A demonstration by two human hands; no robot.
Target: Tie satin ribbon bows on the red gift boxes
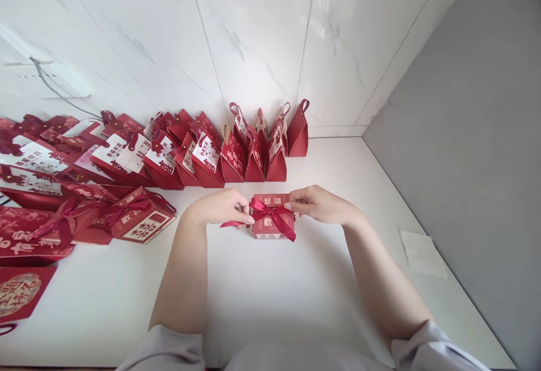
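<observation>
Two sides of the ribbon bow (274, 212) are pinched by our left hand (228, 208) and right hand (316, 204), atop the box (267, 222) before us on the white table (274, 286); red cartons (207, 159) crowd far left.

- The bare left hand (231, 206) pointed inward, back upward, its thumb and fingers curled together in a pinch.
- The bare right hand (313, 202) faced it, just apart, thumb and fingers likewise pinched.
- The left wrist (198, 211) and right wrist (350, 214) bent inward.
- Both bare forearms (183, 275) slanted forward from loose, light grey fabric sleeves (171, 348).
</observation>
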